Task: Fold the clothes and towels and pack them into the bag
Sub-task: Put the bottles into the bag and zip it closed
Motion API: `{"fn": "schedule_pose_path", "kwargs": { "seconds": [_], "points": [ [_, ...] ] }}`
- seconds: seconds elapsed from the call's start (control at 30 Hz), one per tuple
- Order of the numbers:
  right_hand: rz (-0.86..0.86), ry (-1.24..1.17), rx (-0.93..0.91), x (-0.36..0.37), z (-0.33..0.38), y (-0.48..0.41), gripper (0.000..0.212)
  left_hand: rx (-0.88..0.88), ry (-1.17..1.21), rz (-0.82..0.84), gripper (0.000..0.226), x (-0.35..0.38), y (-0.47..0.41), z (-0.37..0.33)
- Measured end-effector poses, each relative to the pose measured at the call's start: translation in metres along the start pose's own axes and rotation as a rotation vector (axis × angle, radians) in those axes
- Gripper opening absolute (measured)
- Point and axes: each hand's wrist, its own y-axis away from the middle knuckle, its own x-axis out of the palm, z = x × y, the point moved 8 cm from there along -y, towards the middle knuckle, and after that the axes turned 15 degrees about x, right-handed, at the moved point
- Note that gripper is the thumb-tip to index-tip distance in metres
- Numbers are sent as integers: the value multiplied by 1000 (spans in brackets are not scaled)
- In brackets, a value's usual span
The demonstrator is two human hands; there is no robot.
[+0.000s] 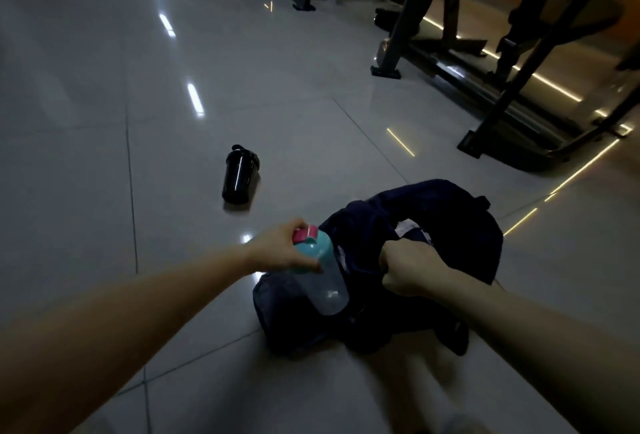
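A dark navy bag (446,222) lies on the tiled floor in front of me. My left hand (280,250) grips the teal cap end of a clear bottle (327,284) with a pink lid; the bottle's base sits in the bag's mesh side pocket (277,305). My right hand (408,269) is curled round the dark fabric at the rim of the bag's opening. A bit of pale cloth (410,227) shows inside the opening. The rest of the bag's contents is hidden.
A black shaker cup (239,175) stands on the floor beyond my left hand. Dark gym machine frames (491,80) fill the right and far side. Glossy grey tiles (104,122) stretch to the left.
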Motion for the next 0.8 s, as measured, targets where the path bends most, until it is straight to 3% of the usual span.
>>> {"fn": "schedule_pose_path", "kwargs": {
  "seconds": [0.2, 0.4, 0.57, 0.7, 0.8],
  "points": [
    [-16, -14, 31, 13, -8, 19, 32, 108, -194, -109, 97, 66, 30, -9],
    [-91, 25, -40, 23, 27, 12, 22, 40, -61, -198, 104, 99, 45, 10],
    [-139, 193, -96, 38, 36, 9, 14, 63, 60, -81, 96, 101, 32, 17],
    [-66, 4, -62, 25, 26, 1, 10, 120, -31, 3, 98, 100, 24, 8],
    [-12, -151, -40, 10, 4, -8, 11, 107, -104, -50, 92, 98, 16, -7]
  ]
}}
